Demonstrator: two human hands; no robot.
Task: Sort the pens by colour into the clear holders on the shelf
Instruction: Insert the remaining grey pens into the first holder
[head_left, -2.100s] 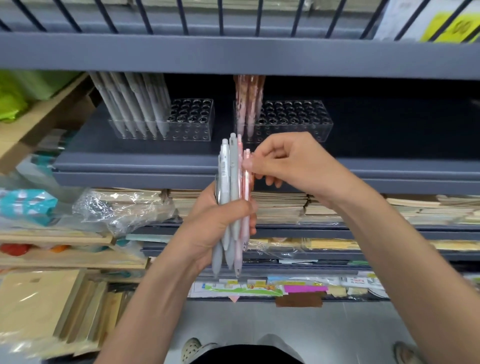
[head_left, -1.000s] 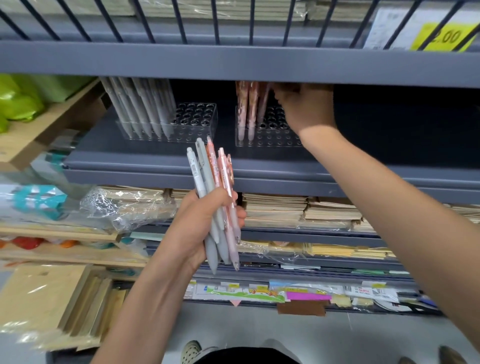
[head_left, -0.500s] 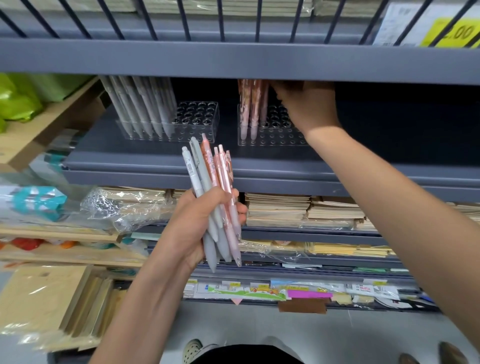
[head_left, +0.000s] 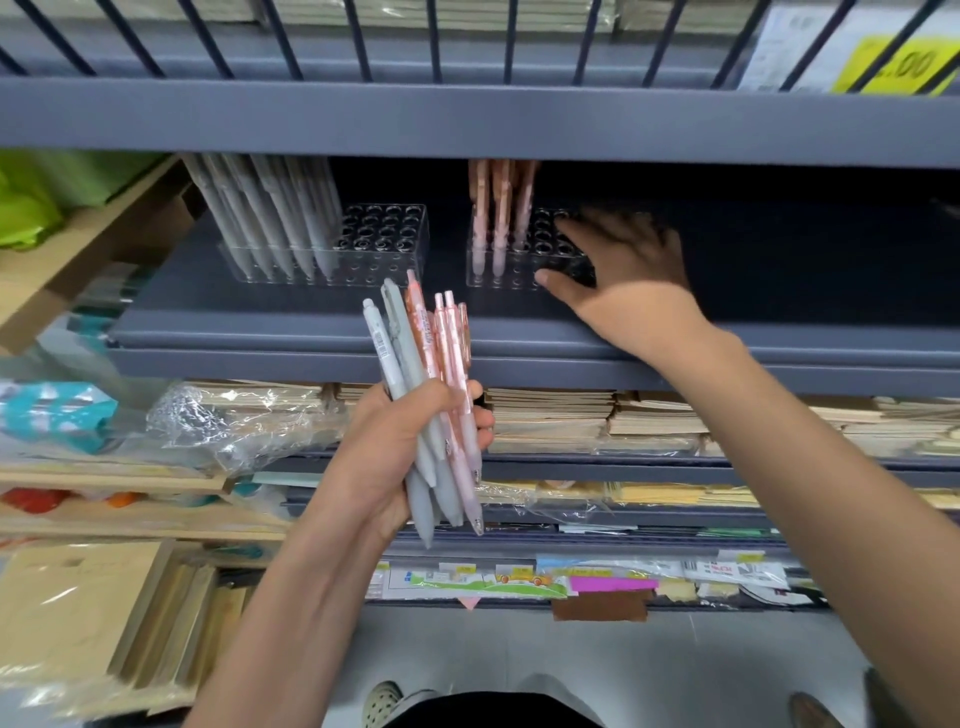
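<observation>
1. Left hand (head_left: 395, 457) gripped a mixed bundle of pens (head_left: 426, 395), fingers curled round the barrels. Clicker ends were up and tips down, with grey pens on the bundle's left and pink on its right.
2. The bundle was held in front of the grey shelf (head_left: 311, 332) edge, below the gap between the two holders.
3. Right hand (head_left: 623, 270) was over the right clear holder (head_left: 519, 260), fingers spread and straight, with nothing in it. It was blurred, so I couldn't tell if the thumb touched the holder's front wall.
4. Pink pens (head_left: 498, 208) stood in the right clear holder's left end.
5. Left clear holder (head_left: 384, 244) had grey pens (head_left: 270, 218) in its left part, leaning left.
6. Hands were well apart.
</observation>
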